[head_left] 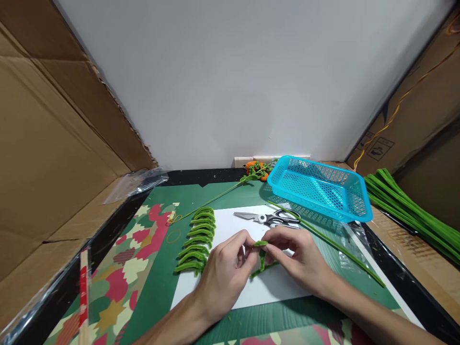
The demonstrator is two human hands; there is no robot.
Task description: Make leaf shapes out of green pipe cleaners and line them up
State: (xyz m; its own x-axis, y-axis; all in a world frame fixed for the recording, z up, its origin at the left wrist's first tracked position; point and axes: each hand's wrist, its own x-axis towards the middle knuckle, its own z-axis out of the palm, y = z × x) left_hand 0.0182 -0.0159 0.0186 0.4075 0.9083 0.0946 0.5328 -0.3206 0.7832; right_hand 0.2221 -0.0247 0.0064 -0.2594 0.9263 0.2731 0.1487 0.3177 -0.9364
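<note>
Left hand (227, 269) and right hand (300, 258) both pinch a bent green pipe cleaner (260, 243). Blue perforated plastic basket (312, 205) sits beyond, mesh floor visible, near scissors (262, 218).

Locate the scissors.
In the head view, the scissors lie right of centre, mostly on the white paper, beyond the right hand, near the blue basket.

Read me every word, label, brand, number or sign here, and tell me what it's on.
No words, brands or numbers are readable.
Right-hand cardboard: framed printed signs, too small and blurred to read.
Red strip, left: pale marks, too blurred to read.
</note>
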